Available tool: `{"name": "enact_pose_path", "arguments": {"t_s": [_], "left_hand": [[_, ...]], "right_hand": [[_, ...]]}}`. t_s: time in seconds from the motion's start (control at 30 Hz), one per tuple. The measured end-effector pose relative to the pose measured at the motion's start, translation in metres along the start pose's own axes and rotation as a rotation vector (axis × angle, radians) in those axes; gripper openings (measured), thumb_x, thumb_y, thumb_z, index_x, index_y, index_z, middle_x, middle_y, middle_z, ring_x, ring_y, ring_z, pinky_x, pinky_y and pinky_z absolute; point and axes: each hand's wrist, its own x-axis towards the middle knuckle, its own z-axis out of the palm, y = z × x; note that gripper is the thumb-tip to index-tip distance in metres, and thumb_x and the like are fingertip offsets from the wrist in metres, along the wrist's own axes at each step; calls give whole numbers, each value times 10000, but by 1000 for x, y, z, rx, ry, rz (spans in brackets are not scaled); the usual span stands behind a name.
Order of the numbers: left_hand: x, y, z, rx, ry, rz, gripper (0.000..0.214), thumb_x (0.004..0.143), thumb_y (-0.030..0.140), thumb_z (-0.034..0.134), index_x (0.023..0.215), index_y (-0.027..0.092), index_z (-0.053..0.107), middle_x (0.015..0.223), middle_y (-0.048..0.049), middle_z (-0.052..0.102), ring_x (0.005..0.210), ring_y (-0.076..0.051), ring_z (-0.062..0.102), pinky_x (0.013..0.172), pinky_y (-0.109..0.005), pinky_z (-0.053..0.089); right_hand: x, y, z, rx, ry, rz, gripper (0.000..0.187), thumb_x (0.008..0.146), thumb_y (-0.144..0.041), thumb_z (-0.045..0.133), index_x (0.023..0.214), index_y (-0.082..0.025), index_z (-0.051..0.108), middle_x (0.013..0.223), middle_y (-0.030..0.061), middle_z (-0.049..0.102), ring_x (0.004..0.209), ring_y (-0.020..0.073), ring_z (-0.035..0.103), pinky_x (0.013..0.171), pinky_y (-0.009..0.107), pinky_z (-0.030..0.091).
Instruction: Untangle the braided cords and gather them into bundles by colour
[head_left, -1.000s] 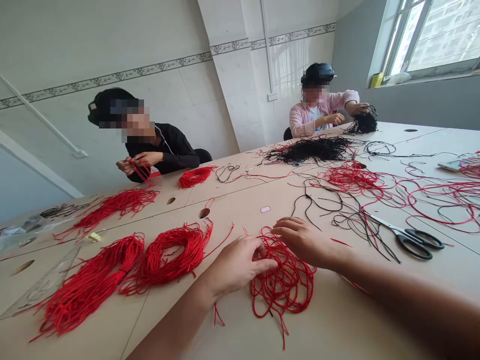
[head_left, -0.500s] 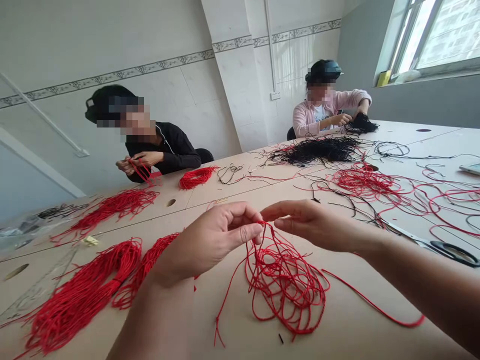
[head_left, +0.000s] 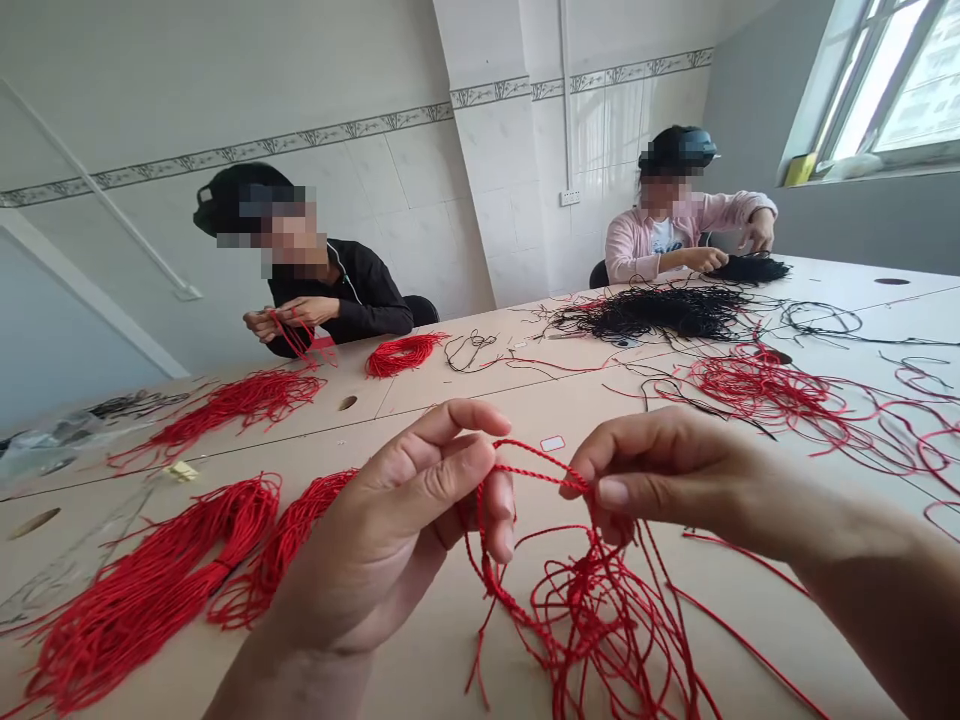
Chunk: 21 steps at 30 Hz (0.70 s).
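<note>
Twisted red cord (head_left: 536,472) runs in two strands between my hands, lifted above the table. My left hand (head_left: 427,500) pinches it between thumb and index finger, the other fingers loosely curled. At the other end my right hand (head_left: 652,480) is closed on the strands with thumb and fingers. Below both hands hangs a loose tangle of red cords (head_left: 600,610), its lower part reaching the table. Left of my left forearm lie a tied bundle of red cords (head_left: 150,580) and a second red bundle (head_left: 315,530), partly hidden by my arm.
Across the pale table (head_left: 420,410), a person in black (head_left: 352,290) handles red cords; a person in pink (head_left: 630,240) handles black cords (head_left: 754,268). A black cord pile (head_left: 660,312) and loose red cords (head_left: 772,390) lie right. A clear ruler (head_left: 82,550) lies left.
My hands have moved apart, drawing two red strands between them. The tangle now hangs closer to me. The view has shifted slightly, and the scissors seen earlier at right are out of sight.
</note>
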Motion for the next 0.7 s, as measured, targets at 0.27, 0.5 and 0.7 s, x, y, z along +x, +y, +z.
{"name": "enact_pose_path", "arguments": {"t_s": [0.27,0.5,0.7], "left_hand": [[-1,2,4,-141,6,-21,147,863,146,651,994,209,673,826,-2,728,648,-100,689,617,-177,572],[-6,8,12,-166,7,-24,346,805,26,635,1080,232,673,1052,-27,729,767,-124,702,719,-224,610],[-7,12,5,-85,302,133,372,742,9,693,1034,240,709,1055,-2,726,644,-82,666,587,-151,601]], "right_hand": [[-1,-2,-14,-13,238,-154,101,849,-291,729,871,-193,718,700,-33,649,637,33,580,604,103,471],[3,-8,-19,105,428,-221,149,791,-297,763,759,-170,691,667,-14,641,583,52,580,550,123,488],[0,-14,-13,289,381,-217,125,781,-214,734,733,-165,630,653,-3,676,588,78,643,566,145,539]]}}
